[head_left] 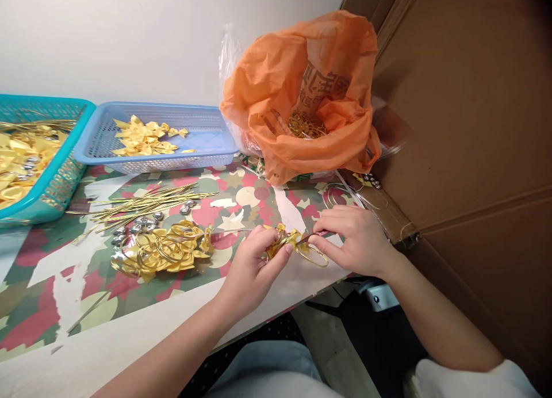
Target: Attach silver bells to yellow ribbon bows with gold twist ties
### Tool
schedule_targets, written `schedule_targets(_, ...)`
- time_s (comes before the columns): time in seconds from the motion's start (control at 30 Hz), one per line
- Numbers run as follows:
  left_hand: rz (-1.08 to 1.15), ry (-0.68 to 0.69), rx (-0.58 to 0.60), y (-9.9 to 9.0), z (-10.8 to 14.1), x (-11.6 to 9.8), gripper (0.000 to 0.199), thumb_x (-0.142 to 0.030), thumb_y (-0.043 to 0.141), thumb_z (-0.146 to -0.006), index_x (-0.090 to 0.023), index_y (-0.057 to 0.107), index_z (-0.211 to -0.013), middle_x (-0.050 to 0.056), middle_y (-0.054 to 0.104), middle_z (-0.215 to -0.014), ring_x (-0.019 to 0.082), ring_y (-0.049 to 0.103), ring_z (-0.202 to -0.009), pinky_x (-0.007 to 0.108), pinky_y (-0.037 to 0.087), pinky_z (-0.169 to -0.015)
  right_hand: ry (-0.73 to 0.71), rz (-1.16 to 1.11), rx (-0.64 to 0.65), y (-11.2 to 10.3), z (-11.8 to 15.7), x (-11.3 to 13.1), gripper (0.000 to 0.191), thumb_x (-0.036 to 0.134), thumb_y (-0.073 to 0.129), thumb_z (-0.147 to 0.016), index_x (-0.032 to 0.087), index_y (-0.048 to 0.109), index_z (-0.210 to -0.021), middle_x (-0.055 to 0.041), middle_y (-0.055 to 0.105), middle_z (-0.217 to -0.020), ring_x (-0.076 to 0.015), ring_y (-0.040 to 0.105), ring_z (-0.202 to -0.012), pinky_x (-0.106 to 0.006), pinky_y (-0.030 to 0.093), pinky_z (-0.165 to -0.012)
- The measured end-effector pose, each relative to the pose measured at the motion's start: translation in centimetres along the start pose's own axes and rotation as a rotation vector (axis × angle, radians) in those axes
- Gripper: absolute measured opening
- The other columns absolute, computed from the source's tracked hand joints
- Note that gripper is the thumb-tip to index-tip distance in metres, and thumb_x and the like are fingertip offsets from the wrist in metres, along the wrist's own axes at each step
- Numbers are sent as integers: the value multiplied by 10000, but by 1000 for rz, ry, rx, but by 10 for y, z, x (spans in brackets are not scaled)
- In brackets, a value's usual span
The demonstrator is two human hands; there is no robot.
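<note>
Near the table's front edge, my left hand (252,266) is closed, with thumb and fingers pinching a yellow ribbon bow (293,237) with gold wire on it. A loop of gold wire (321,262) sticks out to the right of the bow. My right hand (360,237) is closed around a slim dark tool (307,237) whose tip meets the bow; its exact kind is unclear. Left of my hands lies a pile of yellow bows with gold wire loops (172,248). Silver bells (144,222) sit beside that pile, and straight gold wires (150,202) lie behind it.
A blue basket (157,161) with yellow bows stands at the back, next to a teal basket (64,185) of bows and bells. An orange plastic bag (267,81) with gold pieces inside stands open behind my hands. Cardboard (474,110) walls off the right side.
</note>
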State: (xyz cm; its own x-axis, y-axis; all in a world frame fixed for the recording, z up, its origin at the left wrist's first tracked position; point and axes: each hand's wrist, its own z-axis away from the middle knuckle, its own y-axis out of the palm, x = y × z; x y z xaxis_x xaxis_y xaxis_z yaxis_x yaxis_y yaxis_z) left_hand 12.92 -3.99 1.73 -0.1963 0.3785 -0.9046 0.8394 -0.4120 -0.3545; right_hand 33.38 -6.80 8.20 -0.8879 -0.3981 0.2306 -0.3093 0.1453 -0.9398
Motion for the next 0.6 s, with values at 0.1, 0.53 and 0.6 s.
schedule_targets(0.1,1,-7,4,0,0,0,275,-253,491,-940,-216,417,-678,-30,462,-649,154,406,-690,288,306,-608,2,9,-3,0,1,0,237,341,609,-856,178,644,-688,13,634,-641,-130,508,-627,-262,291,-599)
schedule_targets(0.53,30,-79,22,0,0,0,281,-288,494,-938,-212,442,-673,-32,459,-643,152,408,-688,288,307,-606,18,38,-20,3,4,0,226,353,606,-854,176,639,-716,2,633,-654,-144,500,-636,-266,293,-617)
schedule_targets(0.6,41,-82,22,0,-1,0,284,-288,497,-937,-211,442,-670,-30,468,-645,150,408,-681,288,306,-600,18,37,-23,4,5,0,234,362,600,-859,177,639,-721,3,635,-660,-143,500,-636,-268,293,-617)
